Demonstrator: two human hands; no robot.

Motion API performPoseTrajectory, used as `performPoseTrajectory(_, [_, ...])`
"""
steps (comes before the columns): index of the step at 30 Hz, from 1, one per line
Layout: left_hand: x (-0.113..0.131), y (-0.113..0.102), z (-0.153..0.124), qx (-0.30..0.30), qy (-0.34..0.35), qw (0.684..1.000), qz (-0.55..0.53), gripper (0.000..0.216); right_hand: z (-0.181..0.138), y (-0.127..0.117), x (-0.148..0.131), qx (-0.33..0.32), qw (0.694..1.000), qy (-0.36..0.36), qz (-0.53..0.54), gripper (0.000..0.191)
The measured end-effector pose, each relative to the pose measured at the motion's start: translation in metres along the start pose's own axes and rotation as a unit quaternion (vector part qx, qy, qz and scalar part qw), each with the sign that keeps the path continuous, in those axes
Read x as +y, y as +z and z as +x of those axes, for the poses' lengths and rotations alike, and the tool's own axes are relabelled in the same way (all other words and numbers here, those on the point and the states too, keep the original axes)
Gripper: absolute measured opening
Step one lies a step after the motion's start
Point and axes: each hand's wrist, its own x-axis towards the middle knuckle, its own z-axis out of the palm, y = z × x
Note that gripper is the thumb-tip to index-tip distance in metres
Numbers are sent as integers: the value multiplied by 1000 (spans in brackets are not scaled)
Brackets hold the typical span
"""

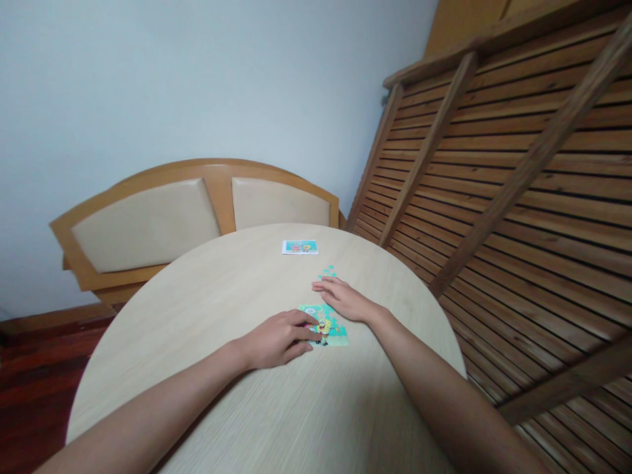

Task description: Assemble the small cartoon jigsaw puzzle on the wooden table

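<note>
A jigsaw puzzle point(338, 339) with a yellow cartoon figure on a teal ground lies on the round table point(207, 296); its upper right edge looks uneven. My left hand point(281, 339) rests over its left side, fingers stretched out and slightly apart, covering part of the picture. Beyond the puzzle's upper edge, my right hand point(348, 301) lies palm down with its fingers extended to the left. Several small teal puzzle pieces point(330, 270) are scattered just past the right fingers. Whether anything is under either palm is hidden.
Near the table's far edge lies a picture card point(300, 247) with similar cartoon figures. A wooden headboard point(224, 197) with cream panels stands behind the table against a pale wall. To the right leans a large slatted wooden frame point(494, 184), close to the table's edge.
</note>
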Motion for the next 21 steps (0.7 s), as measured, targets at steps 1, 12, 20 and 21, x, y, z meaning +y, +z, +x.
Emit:
performPoseTrajectory(1, [2, 0, 0, -4, 10, 1000, -4, 34, 0, 0, 0, -3, 1000, -10, 11, 38])
performPoseTrajectory(12, [-12, 6, 4, 77, -59, 995, 19, 39, -2, -3, 24, 118, 984, 121, -61, 58])
performPoseTrajectory(20, [-41, 14, 8, 19, -133, 990, 41, 54, -2, -1, 26, 69, 988, 120, -71, 58])
performPoseTrajectory(21, [-41, 15, 9, 10, -139, 989, 40, 55, -1, 0, 24, 65, 988, 115, -77, 57])
